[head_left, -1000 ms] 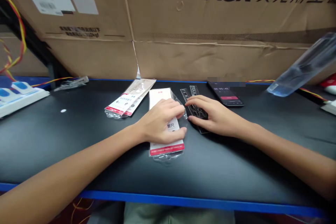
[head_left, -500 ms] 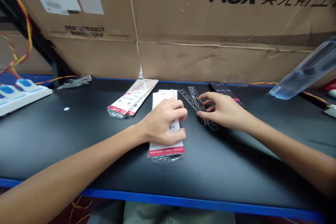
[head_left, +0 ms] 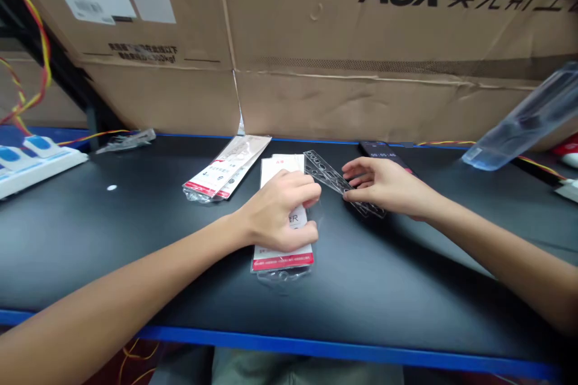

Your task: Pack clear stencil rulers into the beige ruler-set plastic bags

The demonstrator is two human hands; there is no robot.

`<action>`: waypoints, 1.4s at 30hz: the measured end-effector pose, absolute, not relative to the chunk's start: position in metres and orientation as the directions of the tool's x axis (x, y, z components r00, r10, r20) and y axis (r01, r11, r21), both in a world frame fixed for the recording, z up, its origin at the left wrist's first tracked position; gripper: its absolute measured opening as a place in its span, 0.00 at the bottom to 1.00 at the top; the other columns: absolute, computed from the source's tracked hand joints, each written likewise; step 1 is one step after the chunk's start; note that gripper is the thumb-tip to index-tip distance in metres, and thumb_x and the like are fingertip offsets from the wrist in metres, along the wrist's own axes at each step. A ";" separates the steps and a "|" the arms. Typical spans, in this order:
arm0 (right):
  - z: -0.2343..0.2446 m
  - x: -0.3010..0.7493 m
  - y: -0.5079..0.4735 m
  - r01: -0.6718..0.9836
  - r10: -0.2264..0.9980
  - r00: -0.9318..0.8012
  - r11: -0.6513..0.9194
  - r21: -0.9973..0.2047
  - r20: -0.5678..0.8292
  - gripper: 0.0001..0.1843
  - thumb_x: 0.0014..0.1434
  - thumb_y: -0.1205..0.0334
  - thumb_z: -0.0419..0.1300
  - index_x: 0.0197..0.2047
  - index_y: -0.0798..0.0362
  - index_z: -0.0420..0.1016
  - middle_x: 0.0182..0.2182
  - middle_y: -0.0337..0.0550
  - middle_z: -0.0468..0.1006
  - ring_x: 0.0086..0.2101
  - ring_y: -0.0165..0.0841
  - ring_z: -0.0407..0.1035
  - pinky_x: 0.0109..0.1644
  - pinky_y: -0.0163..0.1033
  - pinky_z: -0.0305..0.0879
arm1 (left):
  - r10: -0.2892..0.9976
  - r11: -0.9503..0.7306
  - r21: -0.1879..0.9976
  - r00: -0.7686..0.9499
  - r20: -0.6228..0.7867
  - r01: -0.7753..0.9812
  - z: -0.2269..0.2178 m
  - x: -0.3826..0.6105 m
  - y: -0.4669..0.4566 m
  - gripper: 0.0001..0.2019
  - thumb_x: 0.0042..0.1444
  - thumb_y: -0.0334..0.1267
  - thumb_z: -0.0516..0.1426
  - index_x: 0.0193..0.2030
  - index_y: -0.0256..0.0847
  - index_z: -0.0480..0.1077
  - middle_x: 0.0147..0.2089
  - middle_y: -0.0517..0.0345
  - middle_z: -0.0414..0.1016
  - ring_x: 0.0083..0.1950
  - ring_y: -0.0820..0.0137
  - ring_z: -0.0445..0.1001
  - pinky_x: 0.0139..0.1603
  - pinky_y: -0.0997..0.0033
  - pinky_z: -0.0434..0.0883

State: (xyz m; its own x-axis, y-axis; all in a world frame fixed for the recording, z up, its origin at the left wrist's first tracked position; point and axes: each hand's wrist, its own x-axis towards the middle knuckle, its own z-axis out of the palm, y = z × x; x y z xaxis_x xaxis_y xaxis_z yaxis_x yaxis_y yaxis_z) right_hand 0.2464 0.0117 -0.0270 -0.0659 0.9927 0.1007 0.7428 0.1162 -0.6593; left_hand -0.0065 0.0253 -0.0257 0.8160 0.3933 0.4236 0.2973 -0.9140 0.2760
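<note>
My left hand (head_left: 282,210) lies curled on a clear plastic sleeve with a white and red card inside (head_left: 280,257), pressing it to the black table (head_left: 135,240). My right hand (head_left: 383,187) pinches a clear plastic stencil ruler (head_left: 327,175) and holds it tilted, its far end raised off the table. A second stack of packaged rulers (head_left: 226,174) lies just left of the sleeve.
A phone (head_left: 377,148) with a lit timer lies behind my right hand. Large cardboard boxes (head_left: 361,42) wall off the back of the table. A white power strip (head_left: 31,162) and coloured wires sit at left, a clear plastic bag (head_left: 524,126) at right. The blue front edge (head_left: 316,349) runs below.
My right hand slid right and picked the clear ruler up off the table, tilting it. My left hand stayed on the sleeve.
</note>
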 end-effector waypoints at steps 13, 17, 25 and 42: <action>-0.021 0.236 -0.002 0.918 0.922 -0.183 0.284 -0.275 0.341 0.09 0.55 0.63 0.58 0.38 0.50 0.78 0.30 0.42 0.83 0.31 0.41 0.77 0.37 0.44 0.71 | 0.416 -0.903 0.294 0.816 0.403 0.315 -0.025 -0.008 0.024 0.13 0.49 0.38 0.55 0.32 0.44 0.51 0.32 0.62 0.60 0.35 0.67 0.60 0.49 0.61 0.62; -0.015 0.241 0.001 0.861 0.911 -0.087 0.273 -0.430 0.404 0.10 0.54 0.64 0.58 0.40 0.50 0.77 0.30 0.42 0.81 0.28 0.38 0.75 0.36 0.43 0.71 | 0.423 -0.901 0.285 0.813 0.399 0.329 -0.025 -0.008 0.025 0.16 0.51 0.43 0.58 0.32 0.44 0.51 0.32 0.63 0.60 0.35 0.68 0.60 0.50 0.61 0.61; -0.002 0.223 -0.006 0.364 0.998 0.035 -0.069 -0.929 -0.060 0.17 0.52 0.68 0.59 0.46 0.50 0.71 0.24 0.36 0.72 0.18 0.26 0.62 0.16 0.30 0.56 | 0.402 -0.915 0.235 0.776 0.485 0.327 -0.027 -0.006 0.027 0.18 0.49 0.44 0.60 0.30 0.43 0.52 0.32 0.62 0.59 0.35 0.68 0.60 0.44 0.63 0.61; -0.004 0.220 -0.011 0.261 0.981 -0.126 -0.113 -0.959 -0.150 0.10 0.62 0.62 0.55 0.47 0.51 0.71 0.28 0.41 0.78 0.20 0.30 0.71 0.19 0.32 0.65 | 0.435 -0.900 0.255 0.747 0.502 0.353 -0.029 -0.008 0.028 0.15 0.51 0.43 0.59 0.31 0.43 0.53 0.29 0.64 0.60 0.31 0.70 0.60 0.44 0.64 0.64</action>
